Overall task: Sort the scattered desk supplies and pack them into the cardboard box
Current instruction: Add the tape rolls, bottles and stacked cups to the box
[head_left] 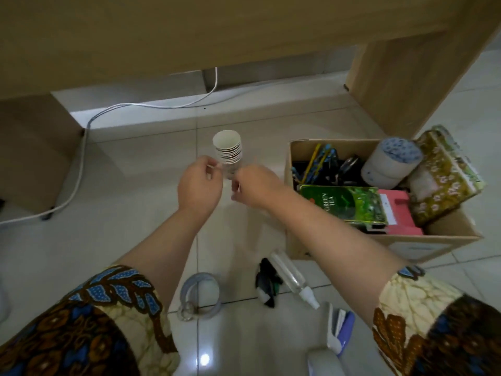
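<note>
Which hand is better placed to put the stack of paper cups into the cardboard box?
Probably the right hand. The cardboard box stands on its side, while the left hand would have to cross over. Both hands hold the stack of paper cups.

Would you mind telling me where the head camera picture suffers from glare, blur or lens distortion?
Head view: a small bright glare spot on the floor tiles near the bottom edge; the left hand and right hand are slightly motion-blurred around the stack of paper cups; wide-angle distortion bends the desk edges; under-desk shadows are deep.
</note>
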A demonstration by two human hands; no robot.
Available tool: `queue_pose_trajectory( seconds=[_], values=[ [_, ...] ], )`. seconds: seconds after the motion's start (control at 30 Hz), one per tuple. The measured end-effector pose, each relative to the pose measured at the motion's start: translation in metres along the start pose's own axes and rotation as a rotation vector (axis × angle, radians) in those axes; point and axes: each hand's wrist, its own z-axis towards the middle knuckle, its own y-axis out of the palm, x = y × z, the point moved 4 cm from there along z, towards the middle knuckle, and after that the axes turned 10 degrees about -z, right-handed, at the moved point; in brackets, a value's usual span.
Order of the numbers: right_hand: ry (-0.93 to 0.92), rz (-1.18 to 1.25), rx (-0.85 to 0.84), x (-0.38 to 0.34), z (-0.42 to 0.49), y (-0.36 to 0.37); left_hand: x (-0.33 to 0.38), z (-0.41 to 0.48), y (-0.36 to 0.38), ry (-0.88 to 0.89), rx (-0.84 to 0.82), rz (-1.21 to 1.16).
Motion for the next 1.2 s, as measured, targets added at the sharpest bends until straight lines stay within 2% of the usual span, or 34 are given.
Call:
queue_pose_trajectory(
  seconds=[0.13, 0.2, 0.27, 0.37, 0.5, 0.63, 0.77, 0.83, 0.9, 1.0, 1.1, 1.2],
  values=[
    [-0.223, 0.047, -0.466, -0.063, -0.02, 0.044, -0.031, -0.014, -0.017, -0.09, 0.015, 0.023],
    [-0.329, 0.117, -0.591, -0.094, -0.036, 0.067, -0.04, -0.02, -0.023, -0.128, 0.014, 0.031],
    [-0.41, 0.026, -0.624, -0.117, -0.051, 0.093, -0.045, -0.025, -0.027, -0.149, 0.004, 0.033],
    [-0.476, -0.154, -0.503, -0.129, -0.065, 0.122, -0.043, -0.025, -0.032, -0.14, -0.006, 0.038],
    [-0.374, 0.005, -0.365, -0.109, -0.066, 0.118, -0.033, -0.022, -0.037, -0.096, 0.008, 0.036],
    [-0.228, 0.185, -0.187, -0.076, -0.059, 0.067, -0.017, -0.022, -0.039, -0.032, 0.135, -0.007],
    [-0.135, 0.187, 0.094, -0.022, -0.072, -0.013, 0.007, -0.012, -0.039, -0.006, 0.395, -0.134],
    [0.002, 0.176, 0.248, 0.02, -0.085, -0.046, 0.027, -0.011, -0.029, 0.031, 0.419, -0.199],
    [0.182, 0.199, 0.412, 0.068, -0.099, -0.067, 0.047, -0.014, -0.009, 0.058, 0.359, -0.242],
    [0.503, 0.174, 0.57, 0.147, -0.124, -0.079, 0.073, -0.023, 0.037, 0.079, 0.134, -0.334],
    [0.776, 0.192, 0.592, 0.211, -0.145, -0.076, 0.094, -0.039, 0.076, 0.149, -0.05, -0.286],
    [0.855, 0.204, 0.51, 0.245, -0.157, -0.062, 0.103, -0.052, 0.102, 0.179, -0.147, -0.258]
  ],
)
